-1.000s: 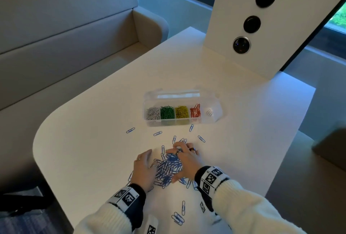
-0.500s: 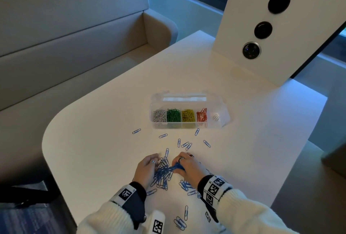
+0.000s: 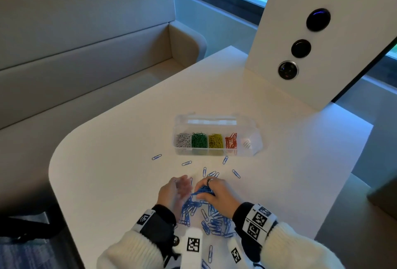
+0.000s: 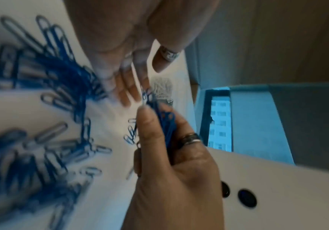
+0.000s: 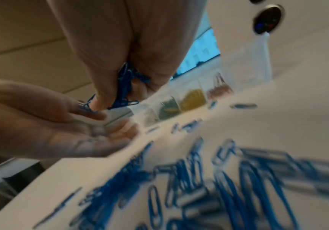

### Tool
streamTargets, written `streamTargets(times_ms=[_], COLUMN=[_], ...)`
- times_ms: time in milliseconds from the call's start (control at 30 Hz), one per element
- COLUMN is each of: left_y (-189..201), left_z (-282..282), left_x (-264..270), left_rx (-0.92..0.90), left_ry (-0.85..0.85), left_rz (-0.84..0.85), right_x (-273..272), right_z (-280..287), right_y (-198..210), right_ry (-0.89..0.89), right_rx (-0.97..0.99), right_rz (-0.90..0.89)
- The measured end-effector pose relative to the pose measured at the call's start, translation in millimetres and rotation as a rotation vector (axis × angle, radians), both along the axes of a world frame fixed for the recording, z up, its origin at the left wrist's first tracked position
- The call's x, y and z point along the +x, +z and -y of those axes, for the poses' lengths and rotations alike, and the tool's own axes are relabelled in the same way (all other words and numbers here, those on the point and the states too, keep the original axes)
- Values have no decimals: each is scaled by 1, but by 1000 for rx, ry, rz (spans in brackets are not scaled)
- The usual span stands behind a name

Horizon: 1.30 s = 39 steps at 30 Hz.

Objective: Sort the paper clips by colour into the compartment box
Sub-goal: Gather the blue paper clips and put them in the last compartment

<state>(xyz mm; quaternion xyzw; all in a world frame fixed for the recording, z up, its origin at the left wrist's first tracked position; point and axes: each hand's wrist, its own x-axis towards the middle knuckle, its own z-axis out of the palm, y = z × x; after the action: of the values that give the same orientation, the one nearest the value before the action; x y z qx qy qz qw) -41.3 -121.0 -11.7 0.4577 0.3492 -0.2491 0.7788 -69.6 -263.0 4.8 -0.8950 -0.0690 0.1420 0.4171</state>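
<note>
right hand [image 3: 217,193] pinches a bunch of blue paper clips [image 3: 203,191]; left hand [image 3: 174,192] lies open, palm up, beside it

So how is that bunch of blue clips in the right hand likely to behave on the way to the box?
The blue clips probably snag together, since they hang tangled from the right hand. A few loose ends stick out, so some may drop.

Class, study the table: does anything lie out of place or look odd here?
Yes. Loose blue paper clips lie scattered on the table outside the compartment box, which holds grey, green, yellow and red clips but no blue. The right hand grips a blue bunch; the left hand is open beside it.
</note>
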Motion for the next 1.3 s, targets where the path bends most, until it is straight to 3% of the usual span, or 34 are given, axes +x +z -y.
streamTargets(times_ms=[67,167,300,367,400,500,567,633,700,1000,1167,1300], left_y=[8,14,28,30,28,17,12,16,21,25,24,24], left_z=[5,14,25,25,23,9,-4,-18,-30,-70,-78,-75], left_x=[2,7,5,3,3,7,12,17,21,32,27,24], left_rx=[-244,-439,-487,-436,-413,-370,-349,-332,-306,-246,-228,-230], left_ry=[-111,-210,-314,-328,-314,-208,-96,-36,-8,69,48,28], left_rz=[-171,-225,-141,-108,-115,-185,-211,-193,-147,-87,-98,-114], right_x=[0,3,0,-6,-9,-7,0,4,9,14,-4,-16], right_z=[-4,-8,-9,-5,-1,15,25,24,15,-31,4,25], right_y=[16,30,30,30,30,20,2,-17,-32,-38,-37,-41], right_ry=[62,158,229,251,204,-165,-276,-157,-3,706,873,812], right_rx=[4,-88,-212,-169,-109,47,-112,-352,-486,-570,-607,-594], right_rz=[65,91,34,173,229,336,222,-31,-123,-24,2,15])
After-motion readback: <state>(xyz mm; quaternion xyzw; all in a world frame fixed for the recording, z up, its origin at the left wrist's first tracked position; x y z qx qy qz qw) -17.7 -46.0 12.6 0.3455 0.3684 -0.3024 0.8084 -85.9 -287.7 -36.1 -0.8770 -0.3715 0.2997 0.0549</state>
